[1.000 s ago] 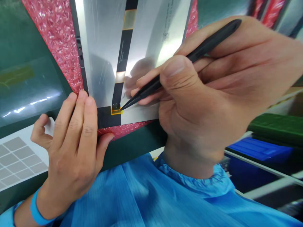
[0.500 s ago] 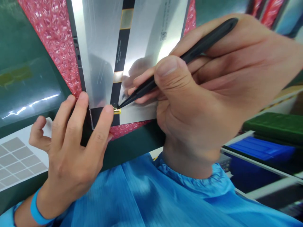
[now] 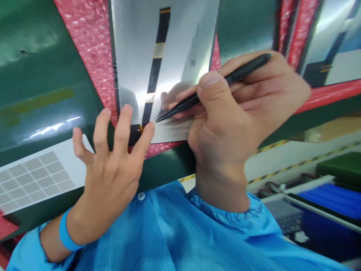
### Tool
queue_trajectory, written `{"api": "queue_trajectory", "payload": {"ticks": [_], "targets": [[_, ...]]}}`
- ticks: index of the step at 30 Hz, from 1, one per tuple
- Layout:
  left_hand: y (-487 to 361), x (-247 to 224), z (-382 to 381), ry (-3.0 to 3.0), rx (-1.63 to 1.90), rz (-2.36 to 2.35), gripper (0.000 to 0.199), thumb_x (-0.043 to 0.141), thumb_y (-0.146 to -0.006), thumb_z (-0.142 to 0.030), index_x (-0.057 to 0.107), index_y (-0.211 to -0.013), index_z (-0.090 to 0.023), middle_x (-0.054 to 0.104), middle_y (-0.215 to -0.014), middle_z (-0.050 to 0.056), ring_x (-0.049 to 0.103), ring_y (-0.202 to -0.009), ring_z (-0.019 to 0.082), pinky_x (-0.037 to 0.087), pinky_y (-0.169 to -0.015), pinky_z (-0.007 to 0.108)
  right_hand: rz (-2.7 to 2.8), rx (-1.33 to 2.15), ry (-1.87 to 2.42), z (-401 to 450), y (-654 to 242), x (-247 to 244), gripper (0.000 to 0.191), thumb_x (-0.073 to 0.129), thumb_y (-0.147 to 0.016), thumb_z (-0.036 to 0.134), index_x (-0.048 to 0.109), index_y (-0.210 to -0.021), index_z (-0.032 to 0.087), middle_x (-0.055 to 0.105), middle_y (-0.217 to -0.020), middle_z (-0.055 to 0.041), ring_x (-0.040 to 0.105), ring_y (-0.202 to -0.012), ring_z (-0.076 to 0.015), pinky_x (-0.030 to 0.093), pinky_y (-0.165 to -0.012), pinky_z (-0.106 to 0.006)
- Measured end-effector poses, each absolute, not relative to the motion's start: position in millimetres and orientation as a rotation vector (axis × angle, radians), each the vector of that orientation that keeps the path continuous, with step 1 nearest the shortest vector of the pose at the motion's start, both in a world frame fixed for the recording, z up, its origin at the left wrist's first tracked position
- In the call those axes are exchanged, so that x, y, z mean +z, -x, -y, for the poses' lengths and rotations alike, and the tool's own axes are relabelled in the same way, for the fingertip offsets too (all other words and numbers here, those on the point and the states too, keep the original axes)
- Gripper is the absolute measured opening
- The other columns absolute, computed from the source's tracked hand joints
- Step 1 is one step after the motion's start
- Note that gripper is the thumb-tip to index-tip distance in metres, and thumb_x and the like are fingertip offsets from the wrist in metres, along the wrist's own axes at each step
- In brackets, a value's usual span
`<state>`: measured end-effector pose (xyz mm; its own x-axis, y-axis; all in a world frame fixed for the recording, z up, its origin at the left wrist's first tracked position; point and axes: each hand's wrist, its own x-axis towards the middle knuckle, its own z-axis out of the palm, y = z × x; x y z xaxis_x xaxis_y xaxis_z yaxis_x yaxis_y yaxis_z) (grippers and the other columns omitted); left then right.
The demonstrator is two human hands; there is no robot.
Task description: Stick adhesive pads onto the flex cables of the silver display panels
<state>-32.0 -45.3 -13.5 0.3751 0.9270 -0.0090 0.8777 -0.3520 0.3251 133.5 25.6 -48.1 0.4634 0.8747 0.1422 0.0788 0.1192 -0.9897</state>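
Note:
A silver display panel (image 3: 183, 45) lies face down on pink bubble wrap (image 3: 84, 41). Along its back runs a black flex cable (image 3: 153, 75) with pale and gold patches. My left hand (image 3: 113, 162) has its fingers spread at the panel's lower left corner, with the index fingertip over the cable's lower end, partly hiding the gold patch there. Black pointed tweezers (image 3: 187, 102) are gripped in my right hand (image 3: 234, 113), between thumb and fingers. Their tips sit just right of the cable and the left index fingertip; whether they touch the panel I cannot tell.
A white sheet with grey squares (image 3: 77, 162) lies left of my left hand on the green work surface (image 3: 169, 165). Another panel (image 3: 335, 41) rests on pink wrap at the upper right. Blue bins (image 3: 332, 199) stand below the table's edge on the right.
The tweezers' tips have moved off the cable's gold patch, to its right. My left index finger now covers more of that patch. The view has shifted, showing the cable's top end.

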Motion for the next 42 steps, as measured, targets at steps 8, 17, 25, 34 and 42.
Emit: {"api": "queue_trajectory", "payload": {"ticks": [8,17,25,34,42], "targets": [[34,-28,56,-2.544,0.334,-1.585,0.052,0.058,-0.103,-0.016,0.059,-0.152,-0.029,0.048,-0.169,0.011,0.041,-0.159,0.04,0.035,-0.124,0.073,0.877,0.641,1.087,-27,-127,-62,0.026,0.081,-0.077,0.007,0.067,-0.072,0.028,0.067,-0.06,0.0088,0.067,-0.043,-0.0156,0.046,-0.034,-0.022],[135,-7,103,-2.379,0.647,-1.691,0.035,0.056,-0.108,-0.021,0.064,-0.142,-0.018,0.068,-0.15,0.015,0.06,-0.144,0.028,0.045,-0.121,0.052,0.957,0.834,1.124,-5,-77,-25,0.015,0.092,-0.081,0.024,0.079,-0.075,0.031,0.072,-0.064,0.0029,0.07,-0.054,-0.0197,0.063,-0.048,-0.03],[178,-46,120,-2.26,0.574,-2.012,0.053,0.067,-0.104,-0.04,0.057,-0.152,-0.019,0.065,-0.153,0.017,0.057,-0.145,0.037,0.041,-0.116,0.052,1.305,1.287,1.025,-1,1,-35,0.024,0.085,-0.094,0.04,0.066,-0.087,0.027,0.076,-0.075,0.0038,0.078,-0.07,-0.0159,0.065,-0.061,-0.026],[177,-44,117,-2.233,0.581,-1.973,0.054,0.067,-0.103,-0.04,0.059,-0.151,-0.015,0.064,-0.153,0.02,0.057,-0.143,0.04,0.039,-0.115,0.053,1.357,1.319,1.069,-5,9,-43,0.029,0.086,-0.093,0.045,0.063,-0.087,0.028,0.075,-0.076,0.0037,0.078,-0.073,-0.018,0.066,-0.064,-0.031],[175,-44,117,-2.164,0.601,-1.979,0.057,0.067,-0.103,-0.043,0.056,-0.154,-0.02,0.063,-0.155,0.017,0.056,-0.145,0.039,0.037,-0.117,0.052,1.438,1.427,1.124,-19,10,-42,0.037,0.087,-0.089,0.057,0.064,-0.086,0.028,0.075,-0.075,0.003,0.077,-0.071,-0.0188,0.066,-0.059,-0.03]]}}
